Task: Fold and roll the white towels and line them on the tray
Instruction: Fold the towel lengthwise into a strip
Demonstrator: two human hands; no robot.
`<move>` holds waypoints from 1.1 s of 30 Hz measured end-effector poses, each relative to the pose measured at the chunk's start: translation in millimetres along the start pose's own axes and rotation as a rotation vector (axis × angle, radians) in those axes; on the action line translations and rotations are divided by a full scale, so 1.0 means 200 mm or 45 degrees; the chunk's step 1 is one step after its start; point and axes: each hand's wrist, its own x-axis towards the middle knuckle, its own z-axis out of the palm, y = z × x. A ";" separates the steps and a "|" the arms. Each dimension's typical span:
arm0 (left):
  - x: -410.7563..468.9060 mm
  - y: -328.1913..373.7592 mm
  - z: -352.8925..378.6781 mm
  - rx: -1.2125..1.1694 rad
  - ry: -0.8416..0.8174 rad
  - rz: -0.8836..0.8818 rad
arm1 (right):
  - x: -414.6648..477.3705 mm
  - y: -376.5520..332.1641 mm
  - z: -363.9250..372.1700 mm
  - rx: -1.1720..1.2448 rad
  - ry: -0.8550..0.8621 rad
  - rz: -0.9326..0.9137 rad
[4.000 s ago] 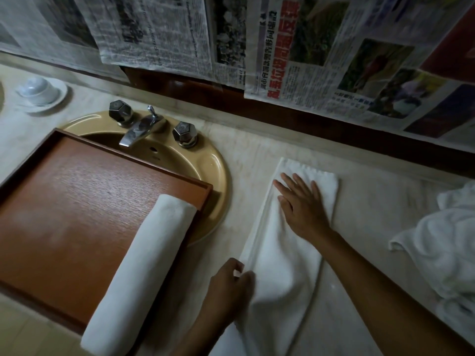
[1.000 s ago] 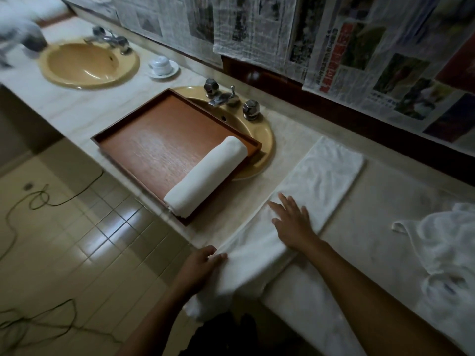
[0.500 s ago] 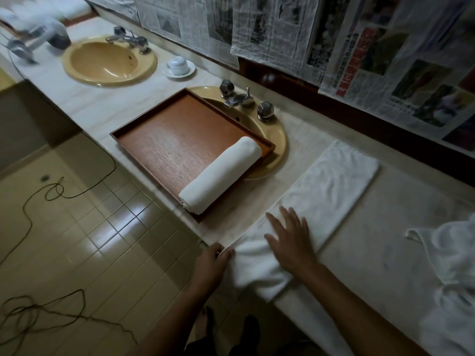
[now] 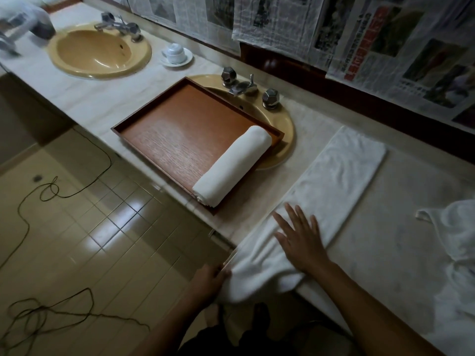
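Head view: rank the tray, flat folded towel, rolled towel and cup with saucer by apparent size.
1. The tray and the flat folded towel: look alike; the towel is nearer, so unranked.
2. The rolled towel.
3. The cup with saucer.

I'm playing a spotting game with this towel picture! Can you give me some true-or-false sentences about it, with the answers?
1. One rolled towel lies on the tray. True.
2. The right hand lies flat on the folded towel. True.
3. The folded towel is inside the tray. False: it lies on the counter, beside the tray.
4. The left hand rests on the tray. False: it grips the folded towel's near end.
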 end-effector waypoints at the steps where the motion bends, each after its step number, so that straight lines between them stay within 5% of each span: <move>1: -0.01 -0.04 0.00 0.029 0.009 -0.016 | 0.00 0.00 -0.01 0.004 -0.026 -0.001; 7: -0.01 -0.05 -0.09 0.121 0.246 -0.009 | -0.01 -0.07 -0.07 0.144 -0.084 0.170; 12: 0.02 0.21 -0.16 0.095 0.268 0.316 | -0.18 -0.13 -0.07 0.553 0.465 0.775; 17: 0.16 0.43 -0.17 0.154 0.288 0.444 | -0.30 -0.14 -0.09 0.674 0.292 1.279; 25: 0.27 0.55 -0.10 0.590 0.121 0.437 | -0.32 -0.06 -0.17 0.855 0.121 1.342; 29: 0.22 0.53 -0.04 0.638 0.000 0.433 | -0.43 -0.06 -0.17 0.973 0.291 1.413; 33: 0.18 0.56 0.00 0.689 0.058 0.564 | -0.49 -0.09 -0.10 0.752 0.610 1.314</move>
